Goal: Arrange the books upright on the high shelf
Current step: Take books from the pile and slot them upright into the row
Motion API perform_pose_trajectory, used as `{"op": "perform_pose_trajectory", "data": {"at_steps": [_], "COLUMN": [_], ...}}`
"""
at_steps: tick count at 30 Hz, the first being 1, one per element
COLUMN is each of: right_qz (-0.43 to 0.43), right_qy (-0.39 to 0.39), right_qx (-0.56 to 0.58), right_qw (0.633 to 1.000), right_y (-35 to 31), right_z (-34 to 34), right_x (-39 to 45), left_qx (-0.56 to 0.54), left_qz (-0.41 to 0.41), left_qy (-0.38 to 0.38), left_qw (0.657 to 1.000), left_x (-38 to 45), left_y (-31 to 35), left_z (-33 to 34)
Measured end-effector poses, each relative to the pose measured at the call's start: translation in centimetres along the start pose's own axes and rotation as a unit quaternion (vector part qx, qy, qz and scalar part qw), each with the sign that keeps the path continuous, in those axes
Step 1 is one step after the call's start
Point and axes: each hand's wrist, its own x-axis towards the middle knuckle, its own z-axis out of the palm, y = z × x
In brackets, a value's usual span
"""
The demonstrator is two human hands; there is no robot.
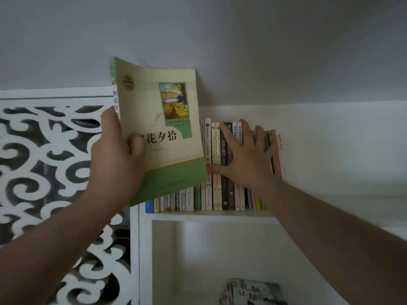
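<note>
Fretwork comes first on the far left: a white carved screen with curling cut-out scrolls (44, 155), standing against the white post of the bookcase. Just right of it the left hand (114, 159) is raised, thumb curled over the front cover and the other fingers wrapped behind the spine, gripping a cream and green paperback book with a small painted picture and black Chinese title on its cover (160, 128). That book is held up in the air, nearly upright and tilted a little to the right, in front of the left part of the row and not resting on the board. Behind and to its right, a row of thin upright books with white, cream, dark and pink spines (217, 194) stands on the high white shelf board (209, 213), packed close together. The right hand (244, 155) lies flat against those spines with its fingers straight and spread wide, thumb pointing left, pressing on the middle and right end of the row. Below, in the open white compartment, a stack of colourful picture books (253, 292) lies at the bottom edge.
</note>
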Motion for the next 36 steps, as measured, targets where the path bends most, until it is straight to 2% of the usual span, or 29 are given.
{"op": "perform_pose_trajectory", "data": {"at_steps": [11,14,17,21,24,27,29,32,36], "right_qz": [0.049,0.044,0.046,0.046,0.041,0.036,0.028,0.010,-0.005], "right_qy": [0.027,0.040,0.049,0.067,0.065,0.045,0.044,0.048,0.038], "right_qx": [0.002,0.002,-0.010,-0.008,0.004,0.008,0.011,0.017,0.016], "right_qw": [0.998,0.998,0.998,0.997,0.997,0.998,0.999,0.999,0.999], "right_y": [4.1,4.4,4.7,4.5,4.6,4.5,4.3,4.2,4.6], "right_z": [-1.3,-1.0,-0.7,-0.5,-0.5,-0.6,-0.5,-0.3,-0.3], "right_x": [-1.4,-1.5,-1.5,-1.6,-1.7,-1.7,-1.6,-1.7,-1.7], "left_qx": [-0.128,-0.123,-0.138,-0.147,-0.139,-0.096,-0.056,0.002,0.157], "left_qz": [-0.033,0.022,0.086,0.103,0.115,0.047,0.012,0.073,0.210], "left_qy": [0.017,0.011,-0.049,-0.125,-0.113,-0.025,-0.037,-0.134,-0.123], "left_qw": [0.991,0.992,0.985,0.976,0.977,0.994,0.998,0.988,0.957], "left_x": [-3.5,-4.7,-5.9,-7.4,-8.0,-6.8,-5.5,-5.1,-4.2], "left_y": [2.2,3.2,3.9,5.0,5.2,3.0,1.1,0.0,-1.2], "left_z": [8.0,9.9,11.3,13.2,14.4,16.3,17.3,18.0,16.5]}}
